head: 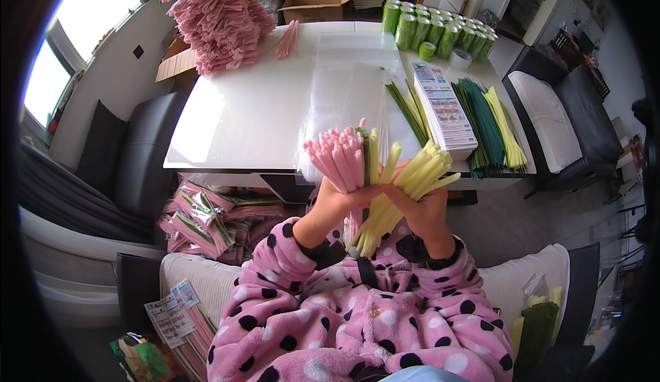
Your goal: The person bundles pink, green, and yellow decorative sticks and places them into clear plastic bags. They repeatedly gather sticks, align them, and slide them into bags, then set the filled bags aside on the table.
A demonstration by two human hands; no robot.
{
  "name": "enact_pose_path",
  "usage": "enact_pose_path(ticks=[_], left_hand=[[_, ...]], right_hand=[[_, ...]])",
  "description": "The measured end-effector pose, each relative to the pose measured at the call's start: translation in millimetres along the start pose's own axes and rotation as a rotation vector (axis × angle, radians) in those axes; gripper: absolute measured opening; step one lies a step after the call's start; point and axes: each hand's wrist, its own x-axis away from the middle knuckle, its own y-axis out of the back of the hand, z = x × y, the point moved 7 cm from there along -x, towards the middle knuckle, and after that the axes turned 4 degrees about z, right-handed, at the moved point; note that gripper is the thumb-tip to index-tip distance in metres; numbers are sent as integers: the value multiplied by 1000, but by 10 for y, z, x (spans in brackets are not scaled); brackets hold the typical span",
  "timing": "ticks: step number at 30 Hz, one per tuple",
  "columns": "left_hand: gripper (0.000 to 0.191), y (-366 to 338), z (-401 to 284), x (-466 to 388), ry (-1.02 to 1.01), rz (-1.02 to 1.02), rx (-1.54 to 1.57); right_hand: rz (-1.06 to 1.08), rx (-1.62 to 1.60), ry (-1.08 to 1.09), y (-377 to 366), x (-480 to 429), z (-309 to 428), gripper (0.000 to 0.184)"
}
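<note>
In front of my chest, my left hand is closed around a bundle of pink chenille stems. A few dark green stems and yellow stems stand along the right side of that bundle. My right hand grips a thicker bundle of pale yellow chenille stems, whose lower ends slant down to the left. One yellow stem stands apart between the two bundles. Both thumbs meet in the middle. Behind the hands, transparent plastic sleeves lie on the white table.
A tall heap of pink stems rises at the back left. Green wrapped rolls stand back right. Printed cards are stacked beside teal stems. Bagged stem packs lie below the table's left side. An open carton is behind.
</note>
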Motion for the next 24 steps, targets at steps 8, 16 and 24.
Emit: enact_pose_path(ticks=[8, 16, 24], left_hand=[[27, 36, 91, 11, -63, 4, -100], [12, 55, 35, 7, -58, -39, -216], [12, 654, -145, -41, -189, -158, 161]], right_hand=[[-31, -11, 17, 53, 7, -40, 15], [-96, -10, -44, 108, -7, -84, 9], [-232, -112, 26, 773, -253, -3, 11]])
